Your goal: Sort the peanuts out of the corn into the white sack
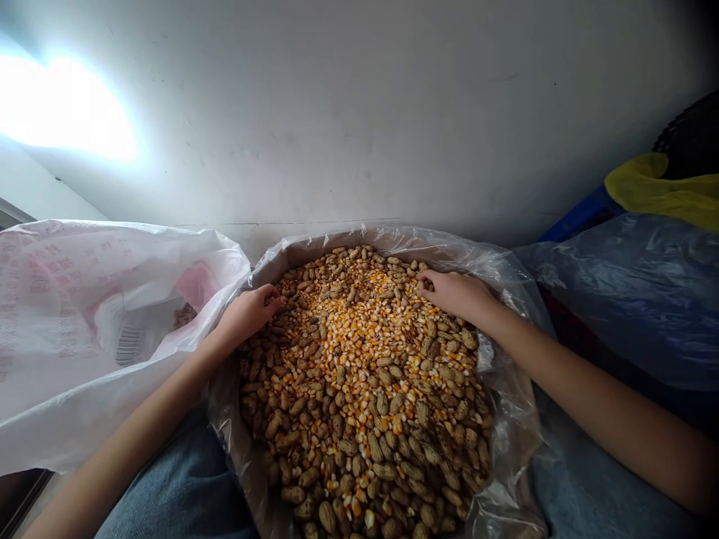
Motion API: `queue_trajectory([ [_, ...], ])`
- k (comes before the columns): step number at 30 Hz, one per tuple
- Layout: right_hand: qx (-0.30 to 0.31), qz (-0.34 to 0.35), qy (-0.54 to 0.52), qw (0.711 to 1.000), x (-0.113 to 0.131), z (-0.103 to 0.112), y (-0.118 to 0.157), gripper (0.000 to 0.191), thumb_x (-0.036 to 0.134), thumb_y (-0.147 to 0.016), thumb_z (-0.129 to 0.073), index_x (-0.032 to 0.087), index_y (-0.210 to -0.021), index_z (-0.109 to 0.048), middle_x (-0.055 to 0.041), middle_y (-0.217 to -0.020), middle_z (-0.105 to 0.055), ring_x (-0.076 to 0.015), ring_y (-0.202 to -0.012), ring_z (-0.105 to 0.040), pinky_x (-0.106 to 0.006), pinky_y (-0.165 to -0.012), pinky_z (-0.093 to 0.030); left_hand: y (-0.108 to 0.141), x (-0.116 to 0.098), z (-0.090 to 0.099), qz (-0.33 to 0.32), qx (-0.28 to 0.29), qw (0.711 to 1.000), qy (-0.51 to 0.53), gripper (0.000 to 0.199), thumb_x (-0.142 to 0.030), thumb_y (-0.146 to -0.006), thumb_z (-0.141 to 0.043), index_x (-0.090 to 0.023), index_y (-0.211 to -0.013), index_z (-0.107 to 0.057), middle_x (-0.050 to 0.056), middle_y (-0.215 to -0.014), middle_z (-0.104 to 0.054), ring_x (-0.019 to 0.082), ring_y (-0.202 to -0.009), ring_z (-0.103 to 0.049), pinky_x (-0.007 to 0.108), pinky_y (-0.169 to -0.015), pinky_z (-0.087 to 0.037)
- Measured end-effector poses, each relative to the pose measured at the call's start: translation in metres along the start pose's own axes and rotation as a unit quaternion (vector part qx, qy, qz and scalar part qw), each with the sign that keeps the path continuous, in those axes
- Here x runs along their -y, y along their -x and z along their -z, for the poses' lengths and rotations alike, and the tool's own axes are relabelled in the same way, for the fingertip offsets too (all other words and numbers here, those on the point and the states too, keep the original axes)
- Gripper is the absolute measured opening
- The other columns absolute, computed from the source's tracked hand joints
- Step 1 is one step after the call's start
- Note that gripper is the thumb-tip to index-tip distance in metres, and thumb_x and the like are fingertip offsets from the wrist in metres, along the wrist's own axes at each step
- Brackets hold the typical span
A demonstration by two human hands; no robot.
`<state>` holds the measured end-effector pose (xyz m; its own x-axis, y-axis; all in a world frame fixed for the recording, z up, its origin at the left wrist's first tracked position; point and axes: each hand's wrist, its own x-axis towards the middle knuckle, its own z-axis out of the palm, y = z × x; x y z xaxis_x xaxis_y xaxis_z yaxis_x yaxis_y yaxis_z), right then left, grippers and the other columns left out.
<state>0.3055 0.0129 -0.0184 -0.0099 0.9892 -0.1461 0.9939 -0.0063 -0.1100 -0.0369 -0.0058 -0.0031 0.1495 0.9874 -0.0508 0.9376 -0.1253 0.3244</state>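
1. Tan in-shell peanuts mixed with yellow corn kernels (359, 389) fill a clear plastic bag (508, 389), between both hands.
2. Left hand (250, 313): curled narrow at the mix's left edge.
3. Right hand (454, 293): loosely open on the mix's right edge.

At 6 o'clock, the bottom edge cut off the clear plastic bag (508, 419) holding peanuts (385, 470) and corn kernels (359, 352). At 9 o'clock, the printing on the white sack (67, 329) was too faint to read, and at 2 o'clock, a dark object (690, 142) ran off the frame.
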Motion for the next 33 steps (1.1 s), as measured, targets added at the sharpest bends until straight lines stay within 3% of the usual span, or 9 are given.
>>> queue_trajectory([
  [5,0.017,0.009,0.082,0.996,0.003,-0.013,-0.003,0.038,0.041,-0.075,-0.036,0.018,-0.100,-0.052,-0.0126,-0.087,-0.061,-0.0274,-0.077,-0.056,-0.032,-0.057,-0.037,0.000,0.006,-0.002,0.004,0.004,0.998,-0.068,0.033,-0.046,-0.073,-0.035,-0.023,-0.086,-0.055,0.002,-0.073,-0.060,0.017,-0.063,-0.053,0.025,-0.058,-0.035],
  [16,-0.009,-0.008,0.068,0.998,0.000,-0.011,-0.001,0.040,0.039,-0.079,-0.027,0.018,-0.093,-0.058,-0.0132,-0.082,-0.062,-0.0262,-0.073,-0.057,-0.032,-0.056,-0.036,0.001,0.007,-0.010,-0.010,0.093,0.971,-0.219,0.043,-0.049,-0.075,-0.028,-0.021,-0.096,-0.054,0.008,-0.086,-0.061,0.023,-0.073,-0.057,0.029,-0.062,-0.040],
  [19,-0.030,-0.023,-0.011,0.999,-0.001,-0.012,-0.001,0.039,0.043,-0.078,-0.030,0.017,-0.083,-0.059,-0.0095,-0.067,-0.060,-0.0212,-0.060,-0.055,-0.028,-0.050,-0.033,-0.001,0.005,-0.015,-0.015,0.089,0.970,-0.226,0.043,-0.047,-0.077,-0.027,-0.021,-0.098,-0.054,0.007,-0.089,-0.061,0.022,-0.078,-0.057,0.030,-0.065,-0.041],
  [21,-0.007,-0.027,-0.152,0.988,-0.001,-0.012,0.000,0.040,0.048,-0.076,-0.033,0.017,-0.071,-0.057,-0.0039,-0.050,-0.052,-0.0144,-0.045,-0.047,-0.024,-0.043,-0.029,-0.002,0.004,-0.016,-0.018,0.089,0.969,-0.228,0.041,-0.045,-0.077,-0.027,-0.023,-0.098,-0.054,0.006,-0.089,-0.062,0.022,-0.079,-0.056,0.030,-0.066,-0.041],
  [23,0.047,-0.014,-0.355,0.933,-0.001,-0.009,0.001,0.038,0.051,-0.073,-0.037,0.018,-0.063,-0.051,0.0017,-0.043,-0.041,-0.0085,-0.035,-0.034,-0.021,-0.037,-0.022,-0.002,0.003,-0.018,-0.018,0.089,0.971,-0.222,0.039,-0.044,-0.077,-0.029,-0.023,-0.097,-0.054,0.005,-0.088,-0.062,0.021,-0.078,-0.057,0.029,-0.065,-0.041],
  [26,0.132,0.014,-0.620,0.773,-0.001,-0.001,0.004,0.027,0.043,-0.073,-0.042,0.019,-0.062,-0.044,0.0062,-0.043,-0.028,-0.0052,-0.034,-0.019,-0.019,-0.033,-0.012,-0.002,0.003,-0.017,-0.011,0.077,0.979,-0.189,0.037,-0.045,-0.074,-0.035,-0.022,-0.094,-0.054,0.005,-0.086,-0.061,0.021,-0.074,-0.056,0.028,-0.062,-0.041],
  [28,0.165,0.022,-0.713,0.682,-0.002,0.006,0.006,0.022,0.036,-0.075,-0.041,0.019,-0.061,-0.042,0.0069,-0.043,-0.022,-0.0054,-0.035,-0.013,-0.018,-0.032,-0.009,-0.002,0.004,-0.014,-0.004,0.063,0.990,-0.124,0.033,-0.045,-0.070,-0.041,-0.021,-0.088,-0.056,0.005,-0.083,-0.060,0.020,-0.072,-0.055,0.027,-0.060,-0.040],
  [31,0.172,0.016,-0.779,0.603,-0.006,0.013,0.008,0.019,0.027,-0.076,-0.036,0.019,-0.060,-0.041,0.0064,-0.045,-0.019,-0.0061,-0.036,-0.009,-0.017,-0.032,-0.007,-0.001,0.003,-0.008,0.023,0.045,0.995,0.091,0.031,-0.045,-0.067,-0.046,-0.019,-0.081,-0.055,0.001,-0.066,-0.056,0.013,-0.057,-0.050,0.022,-0.050,-0.037],
  [33,0.166,0.010,-0.802,0.574,-0.008,0.016,0.009,0.018,0.025,-0.077,-0.033,0.019,-0.061,-0.041,0.0058,-0.047,-0.020,-0.0064,-0.037,-0.010,-0.017,-0.031,-0.007,-0.001,0.001,-0.004,0.055,0.064,0.952,0.296,0.029,-0.045,-0.069,-0.044,-0.018,-0.077,-0.052,-0.004,-0.050,-0.043,0.007,-0.040,-0.037,0.018,-0.037,-0.029],
])
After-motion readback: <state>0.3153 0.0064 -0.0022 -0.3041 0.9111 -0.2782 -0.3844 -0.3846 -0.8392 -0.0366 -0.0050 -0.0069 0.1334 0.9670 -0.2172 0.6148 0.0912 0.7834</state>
